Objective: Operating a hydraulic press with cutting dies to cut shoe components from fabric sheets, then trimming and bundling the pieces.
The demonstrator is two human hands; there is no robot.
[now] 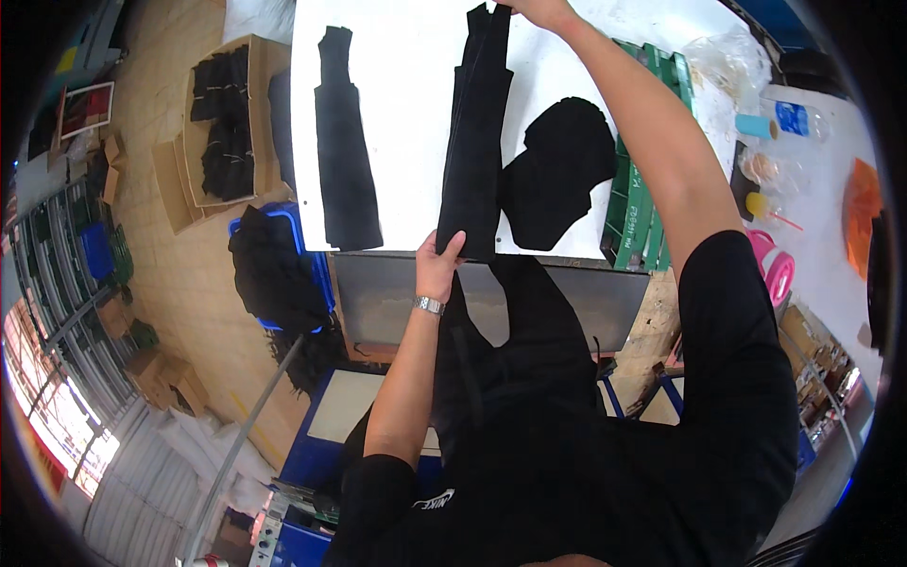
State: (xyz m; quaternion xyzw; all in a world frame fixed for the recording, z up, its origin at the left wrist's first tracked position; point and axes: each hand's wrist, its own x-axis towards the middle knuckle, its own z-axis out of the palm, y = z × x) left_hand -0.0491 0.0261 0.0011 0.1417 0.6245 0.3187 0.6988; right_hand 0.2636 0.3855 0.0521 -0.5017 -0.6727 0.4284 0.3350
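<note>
A long, narrow black fabric piece (474,151) lies lengthwise on the white tabletop (406,123), seemingly folded or layered along its left edge. My left hand (437,269), with a metal watch at the wrist, pinches its near end at the table's front edge, thumb on top. At the far end my right hand (543,11) grips the top corner; the upper frame edge cuts off part of its fingers. Left of it rests a similar, slimmer black strip (345,161). On the right is a wider, curved black fabric piece (559,170), close to the long one.
Green plastic crates (642,189) border the work surface on the right. Beyond them are a bottle (798,120), plastic bags and a pink container (775,269). A cardboard box (255,123) of black pieces and a blue bin (316,260) heaped with black cloth stand left.
</note>
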